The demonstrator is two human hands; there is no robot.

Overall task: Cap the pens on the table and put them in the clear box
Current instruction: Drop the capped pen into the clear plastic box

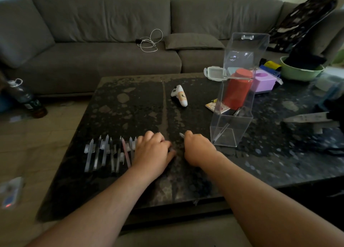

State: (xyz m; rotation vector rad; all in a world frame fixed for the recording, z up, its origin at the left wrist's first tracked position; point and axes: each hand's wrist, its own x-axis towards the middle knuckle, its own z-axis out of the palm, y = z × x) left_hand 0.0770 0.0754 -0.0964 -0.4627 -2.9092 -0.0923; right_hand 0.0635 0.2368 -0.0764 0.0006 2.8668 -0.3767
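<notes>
Several uncapped pens (106, 153) lie in a row on the dark stone table (130, 107), their caps lying beside them, at the front left. My left hand (151, 151) lies palm down over the right end of the row, fingers curled; what it holds is hidden. Just right of it, my right hand (197, 149) grips a pen (181, 135) whose tip sticks out past the thumb. The tall clear box (236, 97) stands open at the top to the right, with one pen (221, 132) leaning inside.
A white game controller (180, 95) lies mid-table. Behind the box sit a red canister (239, 88), a purple block (264, 81) and a green bowl (301, 70). A grey sofa (111, 42) runs behind the table; a bottle (26, 97) stands on the floor at the left.
</notes>
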